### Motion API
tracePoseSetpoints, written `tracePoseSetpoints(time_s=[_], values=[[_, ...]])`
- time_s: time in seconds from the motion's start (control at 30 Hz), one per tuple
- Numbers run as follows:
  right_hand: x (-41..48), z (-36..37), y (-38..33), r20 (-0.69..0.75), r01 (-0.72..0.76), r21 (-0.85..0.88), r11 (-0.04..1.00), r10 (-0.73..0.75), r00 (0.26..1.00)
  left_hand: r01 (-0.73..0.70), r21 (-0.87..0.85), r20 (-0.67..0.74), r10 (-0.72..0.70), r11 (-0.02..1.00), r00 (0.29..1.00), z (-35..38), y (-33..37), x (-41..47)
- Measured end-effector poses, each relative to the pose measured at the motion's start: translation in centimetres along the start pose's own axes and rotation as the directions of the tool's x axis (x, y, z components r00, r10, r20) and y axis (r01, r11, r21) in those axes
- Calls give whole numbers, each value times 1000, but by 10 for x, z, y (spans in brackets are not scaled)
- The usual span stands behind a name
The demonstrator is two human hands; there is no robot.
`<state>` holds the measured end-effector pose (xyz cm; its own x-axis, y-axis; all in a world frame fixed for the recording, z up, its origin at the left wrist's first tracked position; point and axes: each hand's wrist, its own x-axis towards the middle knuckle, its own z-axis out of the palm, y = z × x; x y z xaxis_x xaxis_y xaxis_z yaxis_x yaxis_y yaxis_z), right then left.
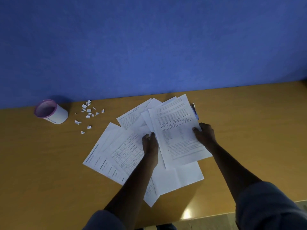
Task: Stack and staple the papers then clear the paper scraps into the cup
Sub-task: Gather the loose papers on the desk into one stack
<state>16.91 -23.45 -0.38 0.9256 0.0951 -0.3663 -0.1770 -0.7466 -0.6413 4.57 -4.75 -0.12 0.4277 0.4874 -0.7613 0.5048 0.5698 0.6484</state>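
wooden desk [49, 155], blue partition wall [149, 47]

Office desk, wooden top [49, 155], blue partition panel [149, 47], printed papers [176, 130]

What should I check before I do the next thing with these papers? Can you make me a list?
1. Both hands hold the top sheet: ok; left hand and right hand grip its edges.
2. Papers in a neat stack: not ok; they lie fanned out.
3. Stapler ready: cannot tell; a blue-white thing peeks out beside the papers.
4. Cup standing, mouth open: ok.
5. Scraps in the cup: not ok; they lie on the table beside it.
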Motion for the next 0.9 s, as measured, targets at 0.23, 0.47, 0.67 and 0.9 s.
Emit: tracePoseSetpoints(time_s=[0.23,0.47,0.67,0.9], values=[[-5,5,1,-22,65,-118,991,-68,997,-52,192,52,43,980,998,5,-1,5],[-15,8,4,-72,114,-119,986,-123,990,-212,403,83,196,890,977,1,-5,-2],[-27,5,1,-87,109,6,994,-108,990,-245,251,72,234,937,970,-16,-3,-8],[-31,10,10,212,-147,353,924,75,974,-174,351,178,117,920,977,-38,-4,-12]])
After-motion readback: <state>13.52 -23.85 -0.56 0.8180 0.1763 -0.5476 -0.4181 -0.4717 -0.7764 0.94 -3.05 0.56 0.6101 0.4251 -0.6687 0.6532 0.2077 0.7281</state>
